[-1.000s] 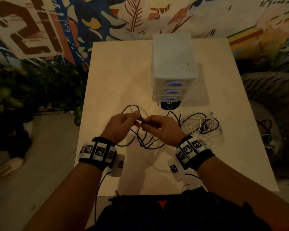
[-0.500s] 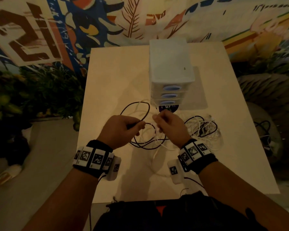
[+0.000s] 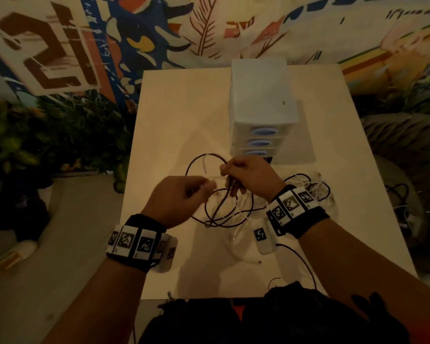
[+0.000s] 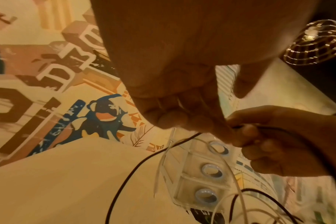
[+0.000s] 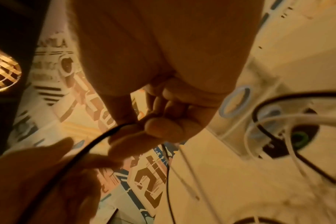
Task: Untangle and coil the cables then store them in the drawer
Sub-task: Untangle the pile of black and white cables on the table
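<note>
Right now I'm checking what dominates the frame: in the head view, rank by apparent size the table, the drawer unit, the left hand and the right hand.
1. Table, the largest.
2. Drawer unit.
3. Left hand and right hand: alike, so I won't rank them.

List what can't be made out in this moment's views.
- Head view: the left hand shows only its back; its grip on the black cable is hidden.
- Head view: cable ends in the tangle are too small and dim.
- Drawer unit: contents unreadable through its cloudy fronts.
- Right wrist view: motion blur smears the cables.
</note>
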`<move>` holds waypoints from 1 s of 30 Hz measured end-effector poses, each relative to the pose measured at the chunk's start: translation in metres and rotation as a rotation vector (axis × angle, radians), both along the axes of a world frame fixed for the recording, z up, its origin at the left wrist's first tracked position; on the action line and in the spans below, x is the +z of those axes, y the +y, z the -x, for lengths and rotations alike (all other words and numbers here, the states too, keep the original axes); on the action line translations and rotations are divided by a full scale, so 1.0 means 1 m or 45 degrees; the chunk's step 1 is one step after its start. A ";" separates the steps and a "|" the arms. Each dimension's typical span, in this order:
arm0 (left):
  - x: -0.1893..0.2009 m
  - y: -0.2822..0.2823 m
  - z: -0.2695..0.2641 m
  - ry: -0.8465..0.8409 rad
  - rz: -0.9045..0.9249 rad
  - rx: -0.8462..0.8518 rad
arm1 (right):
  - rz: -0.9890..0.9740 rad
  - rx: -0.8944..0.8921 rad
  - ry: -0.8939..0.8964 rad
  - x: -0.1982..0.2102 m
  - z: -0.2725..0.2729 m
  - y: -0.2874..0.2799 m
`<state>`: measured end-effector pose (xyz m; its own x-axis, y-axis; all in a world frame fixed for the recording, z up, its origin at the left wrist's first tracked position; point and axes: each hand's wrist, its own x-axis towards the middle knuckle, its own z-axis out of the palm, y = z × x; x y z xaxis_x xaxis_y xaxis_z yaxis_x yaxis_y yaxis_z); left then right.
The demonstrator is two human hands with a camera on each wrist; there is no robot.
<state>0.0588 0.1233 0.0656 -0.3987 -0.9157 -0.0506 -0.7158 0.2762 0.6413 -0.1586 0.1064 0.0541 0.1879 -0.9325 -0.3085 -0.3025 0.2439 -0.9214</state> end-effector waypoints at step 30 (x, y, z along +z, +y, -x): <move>0.013 -0.023 -0.009 0.129 0.122 0.178 | 0.282 -0.274 -0.011 0.007 0.022 0.020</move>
<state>0.0676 0.1000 0.0788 -0.2661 -0.9612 0.0734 -0.6847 0.2420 0.6874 -0.1806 0.1262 0.0615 -0.0193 -0.9955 -0.0927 -0.2580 0.0945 -0.9615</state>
